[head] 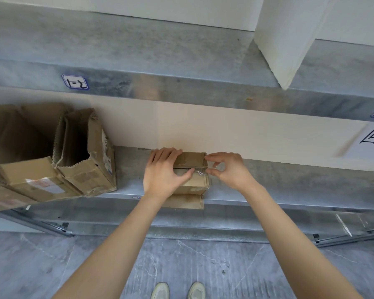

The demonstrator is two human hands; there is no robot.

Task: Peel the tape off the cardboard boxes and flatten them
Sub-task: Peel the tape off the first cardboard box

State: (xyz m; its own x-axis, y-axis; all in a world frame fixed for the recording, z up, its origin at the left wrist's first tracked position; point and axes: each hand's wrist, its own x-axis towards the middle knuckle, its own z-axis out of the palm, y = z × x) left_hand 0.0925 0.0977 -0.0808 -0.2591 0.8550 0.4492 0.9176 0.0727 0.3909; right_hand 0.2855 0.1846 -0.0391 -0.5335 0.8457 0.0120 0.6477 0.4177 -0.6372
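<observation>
Left hand presses the closed small box; right hand pinches its tape.

A galvanised metal shelf carries a small taped cardboard box at its front edge, and well apart to the left a cluster of larger cardboard boxes, one torn open.

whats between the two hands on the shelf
The small cardboard box, its seam bridged by clear tape, seen in the head view.
</observation>
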